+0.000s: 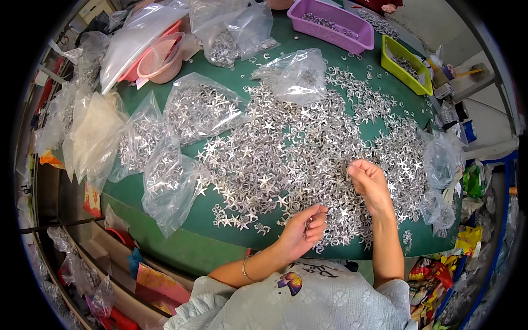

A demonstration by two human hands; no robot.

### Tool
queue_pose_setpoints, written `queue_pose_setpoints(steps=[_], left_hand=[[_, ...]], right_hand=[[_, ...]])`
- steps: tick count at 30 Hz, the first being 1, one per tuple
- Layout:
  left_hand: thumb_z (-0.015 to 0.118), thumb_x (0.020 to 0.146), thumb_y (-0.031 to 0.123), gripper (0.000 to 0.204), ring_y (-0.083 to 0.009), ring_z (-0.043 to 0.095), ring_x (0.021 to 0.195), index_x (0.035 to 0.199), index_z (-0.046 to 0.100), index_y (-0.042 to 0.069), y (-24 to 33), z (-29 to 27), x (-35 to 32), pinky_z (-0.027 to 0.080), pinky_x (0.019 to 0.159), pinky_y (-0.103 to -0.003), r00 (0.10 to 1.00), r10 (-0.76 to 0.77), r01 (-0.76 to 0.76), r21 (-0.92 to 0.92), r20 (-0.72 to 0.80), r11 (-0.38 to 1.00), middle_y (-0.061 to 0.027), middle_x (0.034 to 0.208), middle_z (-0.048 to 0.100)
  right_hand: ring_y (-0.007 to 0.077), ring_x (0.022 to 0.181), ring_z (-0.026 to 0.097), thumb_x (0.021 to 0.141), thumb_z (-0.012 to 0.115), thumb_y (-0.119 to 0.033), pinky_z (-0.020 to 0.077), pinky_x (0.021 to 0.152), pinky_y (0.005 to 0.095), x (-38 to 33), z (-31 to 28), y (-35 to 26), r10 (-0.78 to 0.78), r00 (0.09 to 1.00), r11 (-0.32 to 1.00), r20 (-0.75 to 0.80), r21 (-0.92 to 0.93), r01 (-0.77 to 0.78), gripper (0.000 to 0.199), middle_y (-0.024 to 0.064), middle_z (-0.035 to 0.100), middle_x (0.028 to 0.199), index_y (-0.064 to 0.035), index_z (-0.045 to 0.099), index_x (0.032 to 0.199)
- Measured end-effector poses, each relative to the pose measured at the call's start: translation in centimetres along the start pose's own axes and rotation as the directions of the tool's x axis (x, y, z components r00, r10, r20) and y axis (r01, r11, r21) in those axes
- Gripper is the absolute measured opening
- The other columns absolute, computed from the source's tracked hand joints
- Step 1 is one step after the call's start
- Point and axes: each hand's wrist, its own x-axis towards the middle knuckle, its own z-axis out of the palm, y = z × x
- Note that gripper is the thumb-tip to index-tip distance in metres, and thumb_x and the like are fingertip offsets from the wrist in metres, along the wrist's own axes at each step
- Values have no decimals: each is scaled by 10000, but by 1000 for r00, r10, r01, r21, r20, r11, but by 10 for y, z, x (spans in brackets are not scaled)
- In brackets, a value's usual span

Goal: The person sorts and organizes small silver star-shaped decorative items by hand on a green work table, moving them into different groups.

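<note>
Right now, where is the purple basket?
In the head view, the purple basket sits at the table's far edge, right of centre, left of the yellow-green tray and holding small metal pieces.

Head camera looks steeply down, close over the green table (220, 250).

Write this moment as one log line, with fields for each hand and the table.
left hand: holds small metal piece | right hand: pinching in star pieces | green table: clear bags beside pile

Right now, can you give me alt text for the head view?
Two bare hands, left hand and right hand, work over a heap of small silver star-shaped pieces on a green table. Clear plastic bags of pieces lie left; purple tray and yellow-green tray sit behind.
</note>
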Motion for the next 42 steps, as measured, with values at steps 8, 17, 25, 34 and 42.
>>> queue_pose_setpoints(steps=[8, 17, 25, 34, 42], left_hand=[[467, 900, 254, 271, -102, 413, 608, 970, 529, -1, -2, 12, 2, 357, 570, -224, 988, 76, -73, 29, -137, 997, -10, 687, 428], [491, 893, 229, 224, -115, 480, 679, 884, 556, 15, -12, 3, -1, 395, 601, -259, 996, 43, -31, 141, -83, 990, -50, 807, 537], [479, 897, 136, 266, -40, 395, 582, 1111, 515, -17, -16, 3, -8, 327, 490, -159, 997, 48, -32, 245, -62, 969, -51, 846, 537], [426, 914, 158, 240, -6, 257, 428, 1067, 524, 1, -21, 5, -1, 200, 359, -142, 993, -116, 122, 231, -38, 965, 24, 648, 393], [408, 914, 154, 234, -10, 245, 420, 1048, 522, 0, -27, 1, 1, 185, 352, -153, 992, -114, 122, 200, -49, 972, 42, 615, 346]], right_hand=[[19, 467, 348, 759, 630, -50, 275, 430, 214, -14, 22, 3, -142, 975, 850, 174, -483, 210, 80, -55, 409, 501, -49, 632, 839], [229, 569, 563, 678, 675, -144, 424, 514, 325, 47, 64, 21, -342, 835, -6, 431, -889, 457, 109, 72, 593, 689, -66, 648, 748], [132, 496, 419, 824, 536, -129, 369, 432, 213, 22, 8, -3, -13, 907, 962, 422, 254, -104, 93, 45, 516, 693, -40, 557, 806], [47, 457, 364, 876, 454, -108, 245, 334, 169, 12, -11, 15, -30, 984, 882, 176, 467, -57, 76, 42, 498, 681, -58, 509, 862], [248, 607, 605, 811, 518, -97, 456, 530, 347, 33, 59, 17, -369, 868, 437, 333, -761, 478, 140, 160, 597, 658, -3, 621, 812]])
